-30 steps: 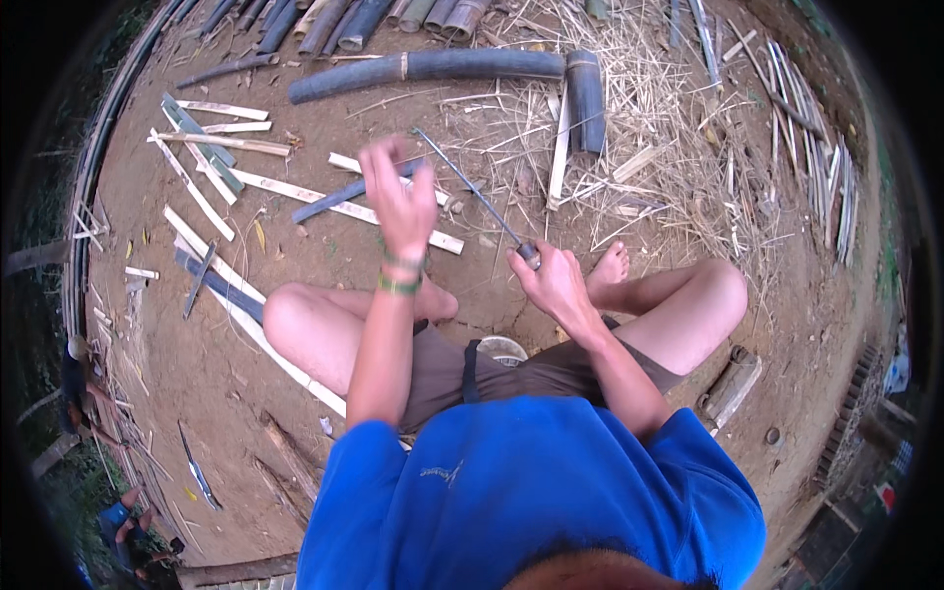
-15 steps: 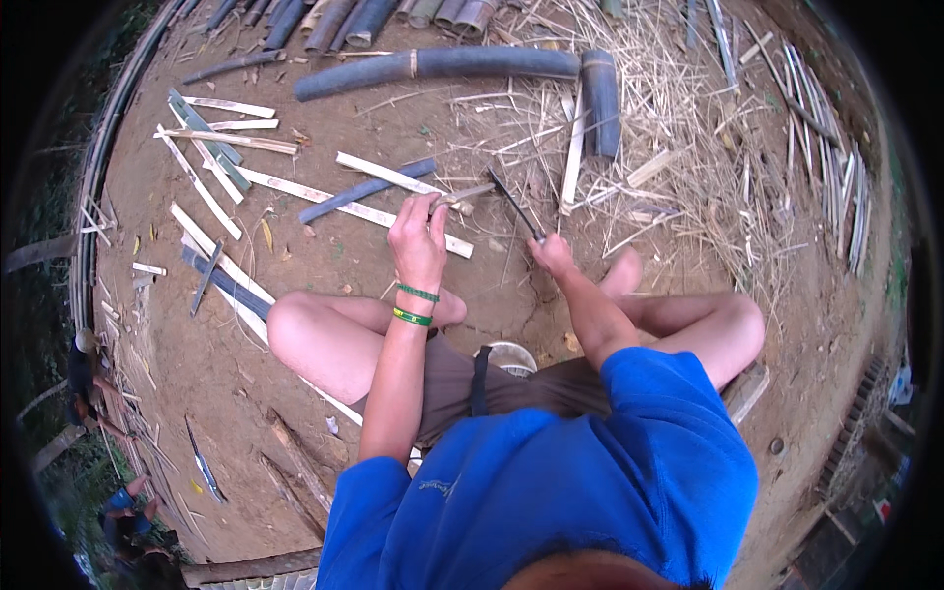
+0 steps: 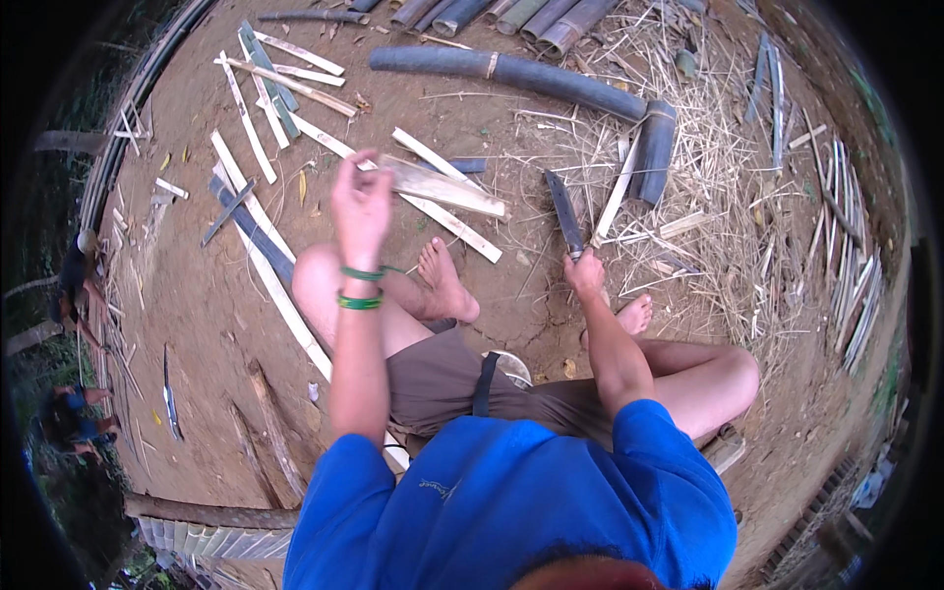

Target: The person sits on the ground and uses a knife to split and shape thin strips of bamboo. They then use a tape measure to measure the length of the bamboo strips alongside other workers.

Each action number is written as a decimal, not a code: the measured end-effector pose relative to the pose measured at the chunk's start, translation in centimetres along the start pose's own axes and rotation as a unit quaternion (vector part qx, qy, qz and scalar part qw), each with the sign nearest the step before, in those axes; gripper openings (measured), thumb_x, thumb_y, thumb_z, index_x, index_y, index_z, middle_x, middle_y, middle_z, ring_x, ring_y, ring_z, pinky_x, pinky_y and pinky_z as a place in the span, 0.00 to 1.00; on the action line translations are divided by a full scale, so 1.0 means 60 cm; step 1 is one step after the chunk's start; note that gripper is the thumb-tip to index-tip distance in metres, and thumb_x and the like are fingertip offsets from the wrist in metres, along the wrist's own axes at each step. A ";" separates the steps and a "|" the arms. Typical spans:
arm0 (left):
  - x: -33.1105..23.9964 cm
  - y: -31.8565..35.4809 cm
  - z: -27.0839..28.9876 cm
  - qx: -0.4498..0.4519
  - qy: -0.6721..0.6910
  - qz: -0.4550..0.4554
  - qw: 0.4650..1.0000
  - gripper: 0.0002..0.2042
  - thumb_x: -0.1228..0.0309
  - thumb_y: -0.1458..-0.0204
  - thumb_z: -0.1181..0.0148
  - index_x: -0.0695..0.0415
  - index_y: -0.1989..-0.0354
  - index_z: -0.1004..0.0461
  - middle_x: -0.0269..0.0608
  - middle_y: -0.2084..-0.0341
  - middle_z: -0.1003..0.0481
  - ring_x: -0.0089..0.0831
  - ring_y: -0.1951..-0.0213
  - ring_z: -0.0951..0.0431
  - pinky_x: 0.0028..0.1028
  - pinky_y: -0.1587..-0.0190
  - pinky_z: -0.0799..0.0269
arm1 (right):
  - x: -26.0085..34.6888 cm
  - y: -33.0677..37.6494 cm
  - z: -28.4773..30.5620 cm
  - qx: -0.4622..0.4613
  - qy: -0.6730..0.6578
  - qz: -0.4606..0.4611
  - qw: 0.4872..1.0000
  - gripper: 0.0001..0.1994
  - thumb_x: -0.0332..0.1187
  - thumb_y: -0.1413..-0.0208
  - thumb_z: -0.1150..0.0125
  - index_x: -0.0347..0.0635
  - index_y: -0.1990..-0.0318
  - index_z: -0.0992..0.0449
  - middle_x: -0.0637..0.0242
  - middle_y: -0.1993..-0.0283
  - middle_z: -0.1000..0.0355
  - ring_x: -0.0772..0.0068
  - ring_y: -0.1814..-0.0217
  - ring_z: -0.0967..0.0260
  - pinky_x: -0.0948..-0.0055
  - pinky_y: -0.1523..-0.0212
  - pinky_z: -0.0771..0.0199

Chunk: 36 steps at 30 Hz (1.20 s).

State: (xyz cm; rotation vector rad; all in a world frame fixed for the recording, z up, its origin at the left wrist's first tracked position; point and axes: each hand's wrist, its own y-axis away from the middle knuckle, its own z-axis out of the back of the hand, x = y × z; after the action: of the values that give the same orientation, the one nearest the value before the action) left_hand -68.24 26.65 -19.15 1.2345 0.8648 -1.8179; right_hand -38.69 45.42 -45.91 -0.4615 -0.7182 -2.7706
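Two things were in your grip as you sat on the brown dirt ground (image 3: 541, 336) with your legs folded. Your left hand (image 3: 361, 206) was up in the air in front of you, and its fingers were pinched together on the left end of a wide bamboo piece (image 3: 447, 187). That hand was a bit blurry, so it was hard to see just where each fingertip sat. The wide bamboo piece stuck out to the right, sloping down a little, and it hid part of a dark strip (image 3: 466, 165) and part of a long pale strip (image 3: 462, 234). Green bands (image 3: 359, 301) went around your left wrist. Your right hand (image 3: 586, 277) was wrapped around the handle of a knife (image 3: 563, 213). The dark blade pointed away from you and leaned a bit to the left, well apart from the wide bamboo piece. Just to the right of the knife was a pale stick (image 3: 618, 194), and its far end was close to a short dark tube (image 3: 654, 154). A long dark pole (image 3: 551, 81) lay farther out, with its right end by that tube. Dry shavings (image 3: 733, 211) were all over the ground on the right. Far to your left lay a messy bunch of strips (image 3: 295, 86), some crossing over others. One of your bare feet (image 3: 449, 282) was near the long pale strip.
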 end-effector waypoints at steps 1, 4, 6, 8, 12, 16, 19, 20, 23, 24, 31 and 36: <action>-0.011 -0.013 0.028 0.001 -0.022 -0.018 1.000 0.15 0.75 0.42 0.41 0.60 0.46 0.26 0.36 0.72 0.23 0.18 0.75 0.25 0.19 0.73 0.27 | -0.011 -0.007 -0.015 0.008 0.016 0.002 1.000 0.27 0.47 0.48 0.37 0.33 0.49 0.29 0.40 0.53 0.26 0.40 0.49 0.26 0.51 0.47 0.26; -0.056 -0.041 0.090 0.003 0.008 0.026 1.000 0.14 0.74 0.42 0.45 0.62 0.49 0.24 0.34 0.72 0.24 0.17 0.75 0.27 0.17 0.71 0.30 | -0.003 -0.014 -0.037 0.060 0.058 -0.005 0.997 0.26 0.43 0.47 0.37 0.32 0.47 0.31 0.39 0.48 0.30 0.41 0.45 0.28 0.52 0.45 0.27; -0.066 -0.076 0.114 0.020 0.029 0.065 0.997 0.14 0.74 0.43 0.45 0.63 0.49 0.24 0.35 0.71 0.24 0.18 0.75 0.27 0.17 0.70 0.28 | 0.000 -0.016 -0.050 0.066 0.061 -0.006 0.996 0.25 0.40 0.45 0.38 0.31 0.46 0.32 0.38 0.46 0.33 0.40 0.43 0.30 0.53 0.44 0.28; -0.058 -0.111 0.128 0.035 0.045 0.090 0.994 0.14 0.74 0.42 0.46 0.64 0.49 0.25 0.36 0.70 0.24 0.19 0.75 0.26 0.18 0.69 0.27 | -0.010 0.002 -0.076 0.042 0.041 0.007 0.998 0.23 0.39 0.44 0.41 0.30 0.47 0.32 0.36 0.45 0.34 0.39 0.42 0.32 0.52 0.42 0.30; -0.034 -0.154 0.133 0.059 0.051 0.102 0.992 0.14 0.74 0.42 0.46 0.64 0.48 0.26 0.37 0.68 0.23 0.20 0.74 0.23 0.19 0.67 0.24 | -0.018 -0.001 -0.124 0.040 -0.012 0.002 0.999 0.24 0.37 0.45 0.42 0.29 0.45 0.34 0.35 0.44 0.35 0.37 0.41 0.34 0.50 0.40 0.34; 0.003 -0.144 0.126 0.016 0.016 0.134 0.991 0.14 0.75 0.42 0.47 0.64 0.49 0.26 0.38 0.66 0.23 0.22 0.72 0.21 0.20 0.66 0.23 | 0.015 0.032 -0.133 -0.043 0.024 -0.064 0.997 0.26 0.36 0.46 0.41 0.29 0.43 0.36 0.36 0.43 0.39 0.40 0.38 0.40 0.52 0.38 0.38; -0.019 -0.137 0.124 -0.029 0.003 0.097 0.995 0.14 0.76 0.43 0.47 0.66 0.49 0.27 0.40 0.65 0.24 0.24 0.71 0.21 0.22 0.65 0.22 | 0.068 0.022 -0.130 -0.147 -0.050 0.133 0.979 0.24 0.34 0.47 0.38 0.32 0.45 0.33 0.41 0.43 0.40 0.42 0.39 0.40 0.52 0.38 0.38; -0.015 -0.135 0.123 -0.059 0.020 0.095 0.994 0.14 0.77 0.43 0.47 0.66 0.50 0.27 0.41 0.64 0.24 0.25 0.71 0.21 0.22 0.65 0.22 | 0.090 0.011 -0.131 -0.143 -0.081 0.208 0.964 0.23 0.34 0.47 0.37 0.33 0.45 0.32 0.42 0.43 0.40 0.42 0.39 0.40 0.52 0.39 0.38; 0.001 -0.132 0.129 -0.132 0.073 0.092 0.984 0.10 0.78 0.43 0.47 0.67 0.54 0.28 0.44 0.62 0.23 0.28 0.70 0.20 0.24 0.64 0.22 | 0.190 -0.015 -0.144 -0.038 -0.108 0.342 0.933 0.22 0.33 0.47 0.37 0.34 0.45 0.31 0.45 0.42 0.38 0.44 0.39 0.39 0.53 0.39 0.38; 0.001 -0.133 0.129 -0.152 0.076 0.091 0.981 0.09 0.78 0.43 0.47 0.66 0.55 0.28 0.45 0.61 0.23 0.29 0.70 0.20 0.24 0.64 0.22 | 0.213 -0.030 -0.151 0.000 -0.107 0.380 0.919 0.23 0.34 0.47 0.37 0.35 0.45 0.31 0.46 0.42 0.38 0.45 0.39 0.39 0.54 0.39 0.37; 0.005 -0.130 0.143 -0.228 0.093 0.118 0.962 0.08 0.79 0.46 0.44 0.68 0.59 0.28 0.49 0.62 0.22 0.29 0.73 0.21 0.24 0.69 0.22 | 0.319 -0.110 -0.193 -0.081 0.056 0.345 0.933 0.23 0.38 0.44 0.39 0.38 0.43 0.31 0.48 0.43 0.35 0.46 0.43 0.36 0.51 0.46 0.34; 0.042 -0.189 0.111 -0.198 0.096 0.156 0.963 0.10 0.73 0.46 0.34 0.64 0.60 0.26 0.42 0.75 0.21 0.25 0.73 0.20 0.22 0.71 0.24 | 0.290 -0.169 -0.213 -0.105 0.066 0.385 0.914 0.17 0.30 0.41 0.48 0.37 0.45 0.30 0.52 0.49 0.30 0.49 0.47 0.32 0.51 0.48 0.34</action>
State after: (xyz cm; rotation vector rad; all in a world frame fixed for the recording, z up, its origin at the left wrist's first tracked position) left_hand -81.57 25.90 -18.23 1.2162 1.0185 -1.2180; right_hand -60.91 44.95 -54.62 -0.4623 -0.1368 -2.0959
